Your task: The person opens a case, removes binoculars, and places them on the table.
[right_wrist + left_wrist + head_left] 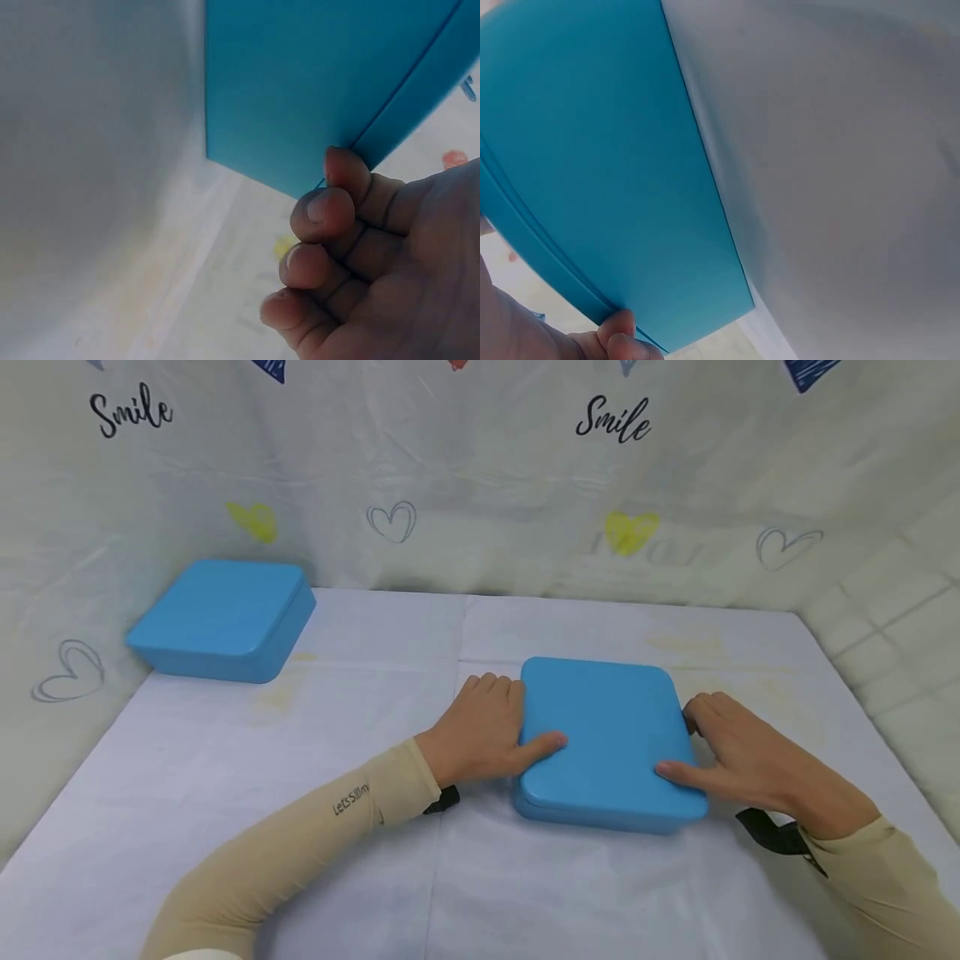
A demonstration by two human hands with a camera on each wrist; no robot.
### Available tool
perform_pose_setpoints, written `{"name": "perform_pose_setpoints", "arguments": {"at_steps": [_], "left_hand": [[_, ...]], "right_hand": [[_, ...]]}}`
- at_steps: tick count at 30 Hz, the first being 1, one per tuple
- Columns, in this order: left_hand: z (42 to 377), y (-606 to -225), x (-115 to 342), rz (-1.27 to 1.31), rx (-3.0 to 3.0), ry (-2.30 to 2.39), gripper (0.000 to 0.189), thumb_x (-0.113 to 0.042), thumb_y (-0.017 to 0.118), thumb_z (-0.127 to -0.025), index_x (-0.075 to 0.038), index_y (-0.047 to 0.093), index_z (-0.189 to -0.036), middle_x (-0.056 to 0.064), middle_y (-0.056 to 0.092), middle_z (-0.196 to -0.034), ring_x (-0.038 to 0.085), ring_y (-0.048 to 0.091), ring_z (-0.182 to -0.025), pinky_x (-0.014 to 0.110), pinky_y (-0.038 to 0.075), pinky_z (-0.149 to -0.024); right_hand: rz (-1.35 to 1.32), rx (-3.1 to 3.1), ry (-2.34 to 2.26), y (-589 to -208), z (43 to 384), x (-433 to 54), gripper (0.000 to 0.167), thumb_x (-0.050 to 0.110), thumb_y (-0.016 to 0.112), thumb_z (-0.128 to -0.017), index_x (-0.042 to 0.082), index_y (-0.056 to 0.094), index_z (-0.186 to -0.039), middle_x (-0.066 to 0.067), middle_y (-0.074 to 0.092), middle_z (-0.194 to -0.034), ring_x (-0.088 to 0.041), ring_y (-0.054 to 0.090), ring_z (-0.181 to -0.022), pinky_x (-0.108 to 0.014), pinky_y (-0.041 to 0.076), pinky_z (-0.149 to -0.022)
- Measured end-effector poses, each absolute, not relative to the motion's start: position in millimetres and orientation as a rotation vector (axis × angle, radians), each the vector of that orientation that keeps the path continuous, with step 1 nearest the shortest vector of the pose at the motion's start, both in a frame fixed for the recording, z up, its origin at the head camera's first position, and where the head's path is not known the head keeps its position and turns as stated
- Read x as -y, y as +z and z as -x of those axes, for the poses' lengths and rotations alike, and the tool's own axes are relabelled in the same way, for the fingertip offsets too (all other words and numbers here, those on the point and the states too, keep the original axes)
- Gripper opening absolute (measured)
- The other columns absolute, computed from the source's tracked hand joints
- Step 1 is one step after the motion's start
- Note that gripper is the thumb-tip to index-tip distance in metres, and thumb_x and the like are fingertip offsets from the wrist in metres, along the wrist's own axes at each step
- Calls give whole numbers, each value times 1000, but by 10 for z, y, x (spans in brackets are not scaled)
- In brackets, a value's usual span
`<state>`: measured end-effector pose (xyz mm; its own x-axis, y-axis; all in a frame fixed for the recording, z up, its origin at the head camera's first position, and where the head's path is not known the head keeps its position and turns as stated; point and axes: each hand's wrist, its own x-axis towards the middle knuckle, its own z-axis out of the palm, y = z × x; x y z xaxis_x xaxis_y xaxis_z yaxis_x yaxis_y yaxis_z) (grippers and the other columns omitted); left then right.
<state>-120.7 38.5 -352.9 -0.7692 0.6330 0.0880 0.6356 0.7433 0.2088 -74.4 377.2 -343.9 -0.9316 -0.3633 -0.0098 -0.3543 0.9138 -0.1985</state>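
A blue lidded box (607, 735) sits flat on the white-covered table between my two hands. My left hand (480, 735) grips its left side, the thumb lying on top of the lid and the fingers along the side. At the right side my right hand (750, 760) holds the box, thumb on the lid's edge. In the left wrist view, fingertips (622, 341) touch the seam under the lid rim (547, 240). The right wrist view has curled fingers (319, 214), the upper ones at the seam near a corner. The lid is on, so the inside is hidden.
A second blue box (225, 610) stands at the far left of the table, close to the cloth wall. White cloth (360, 877) covers the table. A printed curtain (487, 468) with hearts and lettering hangs along the back edge.
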Motion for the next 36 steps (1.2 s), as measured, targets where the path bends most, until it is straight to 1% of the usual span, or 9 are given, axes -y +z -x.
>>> {"name": "perform_pose_setpoints", "arguments": {"at_steps": [4,8,14,23,26,29,31,33,36], "left_hand": [[1187,-3532,-442,1078,2914,-363,67,-71,46,-98,-6,60,-99,3,54,-82,18,51,-80,33,42,-77],[1177,-3536,-485,1085,2907,-368,68,-72,45,-98,-6,61,-102,2,54,-83,18,52,-81,33,43,-80],[1154,-3549,-506,1058,2900,-364,68,-72,45,-98,-6,60,-100,1,53,-82,18,52,-81,32,43,-78],[1145,-3535,-510,1064,2899,-395,66,-71,45,-99,-6,59,-99,1,52,-81,18,51,-79,31,42,-77],[1172,-3519,-494,1082,2937,-438,65,-71,45,-99,-7,58,-101,0,53,-82,17,51,-81,32,43,-79],[1218,-3513,-471,1110,2978,-527,62,-69,47,-100,-8,58,-102,0,54,-83,17,53,-82,32,43,-79],[1256,-3513,-452,1133,3003,-616,58,-67,49,-100,-9,58,-102,0,56,-83,16,55,-80,30,45,-77],[1294,-3520,-429,1141,3036,-741,54,-63,53,-100,-10,59,-103,1,58,-80,15,58,-76,28,47,-71],[1344,-3531,-392,1084,3103,-992,50,-58,59,-99,-9,59,-111,2,61,-83,14,60,-71,27,50,-67]], "right_hand": [[499,-2976,-276,-3384,729,-3838,59,58,78,-84,8,59,-109,-5,63,-108,-19,57,-101,-40,51,-81],[466,-2943,-254,-3338,725,-3879,60,60,79,-83,9,59,-109,-5,64,-108,-18,58,-99,-38,51,-79],[460,-2937,-255,-3292,730,-3886,57,59,80,-83,12,59,-106,-3,63,-104,-16,56,-96,-34,49,-76],[485,-2929,-296,-3271,734,-3900,52,53,81,-83,12,58,-104,-2,62,-99,-14,54,-91,-30,46,-73],[491,-2929,-339,-3270,731,-3912,45,50,80,-86,14,57,-99,0,59,-93,-12,52,-85,-26,42,-70],[485,-2910,-407,-3276,733,-3931,37,46,76,-91,16,55,-94,3,56,-87,-8,49,-80,-24,40,-67],[464,-2883,-475,-3287,735,-3945,33,43,73,-95,16,54,-92,4,54,-83,-5,48,-76,-23,39,-64],[450,-2858,-544,-3304,738,-3961,29,40,69,-99,16,55,-92,4,53,-80,-4,48,-72,-24,38,-61],[392,-2838,-634,-3334,744,-3981,27,38,65,-102,14,56,-93,2,51,-76,-4,47,-68,-25,36,-57]]}}
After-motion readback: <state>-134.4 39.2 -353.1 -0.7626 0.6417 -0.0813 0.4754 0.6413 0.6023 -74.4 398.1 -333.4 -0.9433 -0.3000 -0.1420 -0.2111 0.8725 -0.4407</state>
